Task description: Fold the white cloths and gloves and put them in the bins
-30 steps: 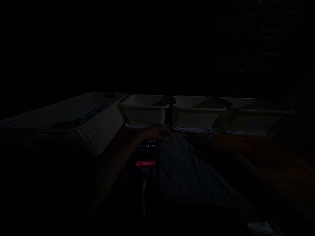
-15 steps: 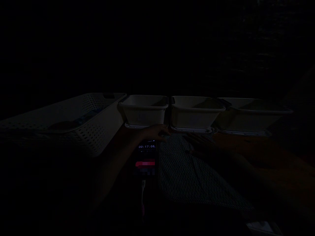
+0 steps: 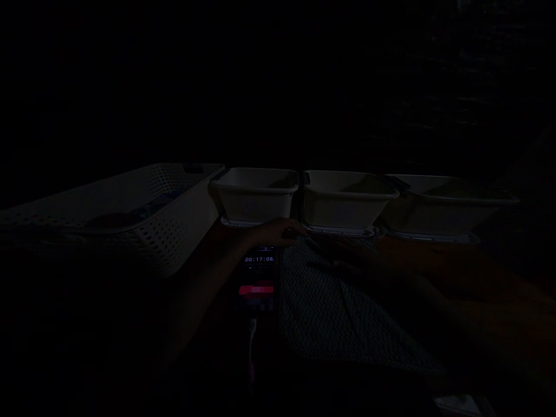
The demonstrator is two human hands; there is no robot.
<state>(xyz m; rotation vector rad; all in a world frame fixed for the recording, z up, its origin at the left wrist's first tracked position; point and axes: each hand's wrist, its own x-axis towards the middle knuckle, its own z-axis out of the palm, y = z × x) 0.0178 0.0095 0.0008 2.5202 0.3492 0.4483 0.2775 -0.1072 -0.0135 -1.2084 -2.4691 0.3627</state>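
The scene is very dark. My left hand (image 3: pixel 278 233) reaches forward to the far left corner of a patterned cloth (image 3: pixel 330 313) that lies flat on the table; its fingers curl down at the cloth's edge, and whether they grip it is hidden by the dark. My right hand (image 3: pixel 343 255) rests on the cloth's far end, fingers stretched out toward the left hand. A phone (image 3: pixel 259 278) with a lit timer screen lies just left of the cloth, under my left wrist.
A large perforated white basket (image 3: pixel 174 226) stands at the left. Three white tubs stand in a row behind the cloth: left (image 3: pixel 256 200), middle (image 3: pixel 345 202), right (image 3: pixel 443 208). A cable (image 3: pixel 252 341) runs from the phone toward me. Brown tabletop (image 3: pixel 469 272) shows at right.
My right hand has slid left across the cloth's far end, closer to my left hand. The timer has ticked on one second. The left hand has barely moved.
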